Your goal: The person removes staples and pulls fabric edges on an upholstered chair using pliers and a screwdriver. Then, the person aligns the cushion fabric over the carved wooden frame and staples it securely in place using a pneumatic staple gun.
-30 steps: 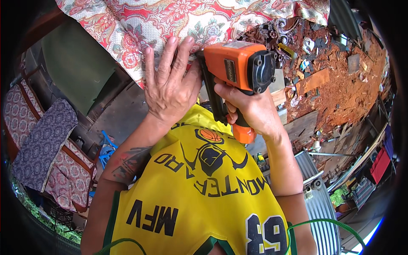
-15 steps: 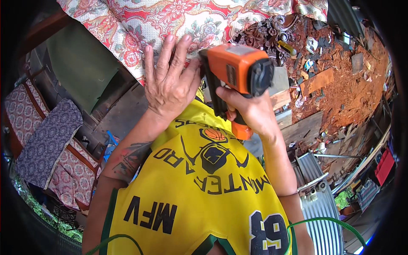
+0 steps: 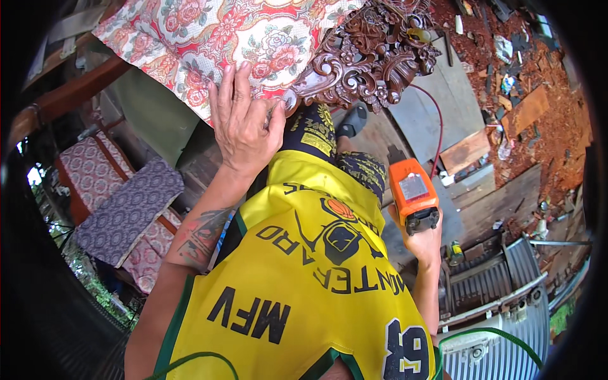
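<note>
A floral red-and-cream upholstery fabric (image 3: pixel 221 31) spreads across the top of the view. My left hand (image 3: pixel 247 133) lies on its near edge, fingers stretched out over the cloth and thumb beside the wood. Just right of that hand, dark brown carved wood (image 3: pixel 373 60) with scrolls emerges from beside the fabric. Low on the right side, away from the cloth, my right hand (image 3: pixel 423 244) grips an orange pneumatic staple gun (image 3: pixel 413 187). The gun's body hides most of the gripping fingers, and its nose cannot be made out.
A red air hose (image 3: pixel 438 120) runs behind the gun. Flat boards (image 3: pixel 430 101) and reddish debris (image 3: pixel 544 142) cover the ground at right. Corrugated metal (image 3: pixel 506 335) stands at lower right. Patterned cushions (image 3: pixel 130 209) lie at left, near a green cloth (image 3: pixel 149 120). My slippered foot (image 3: pixel 353 120) shows below the carving.
My right hand has drawn the staple gun away from the fabric edge, down and to the right. More carved wood shows now. My left hand stays on the cloth.
</note>
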The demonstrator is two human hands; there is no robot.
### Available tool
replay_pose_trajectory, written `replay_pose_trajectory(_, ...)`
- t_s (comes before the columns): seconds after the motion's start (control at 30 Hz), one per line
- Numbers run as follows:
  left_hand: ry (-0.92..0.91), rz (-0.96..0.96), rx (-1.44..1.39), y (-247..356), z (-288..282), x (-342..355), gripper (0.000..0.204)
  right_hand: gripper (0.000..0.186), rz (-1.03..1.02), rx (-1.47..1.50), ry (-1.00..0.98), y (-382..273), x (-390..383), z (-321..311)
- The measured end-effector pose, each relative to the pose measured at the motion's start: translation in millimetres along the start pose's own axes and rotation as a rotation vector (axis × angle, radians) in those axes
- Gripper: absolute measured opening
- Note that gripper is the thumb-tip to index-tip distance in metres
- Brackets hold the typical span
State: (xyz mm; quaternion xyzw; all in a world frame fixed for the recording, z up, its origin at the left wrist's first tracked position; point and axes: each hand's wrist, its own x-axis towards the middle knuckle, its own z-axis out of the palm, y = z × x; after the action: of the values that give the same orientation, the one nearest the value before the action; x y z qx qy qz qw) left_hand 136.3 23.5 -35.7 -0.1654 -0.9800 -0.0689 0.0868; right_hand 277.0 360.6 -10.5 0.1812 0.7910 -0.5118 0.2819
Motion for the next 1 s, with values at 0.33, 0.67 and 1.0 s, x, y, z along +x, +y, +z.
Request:
replay_pose_trajectory(0.33,-0.151,0.044,0.249,9,-2,13,0.038,0.023,0.148,0.059,0.111,57,-26,13)
replay_pose_trajectory(0.67,-0.145,0.11,0.223,11,-21,7,0.01,0.036,0.145,0.178,0.137,103,-22,18)
replay_pose_trajectory(1.0,0.043,-0.129,0.197,-19,-22,32,0.012,0.023,0.226,0.191,0.215,126,-40,39)
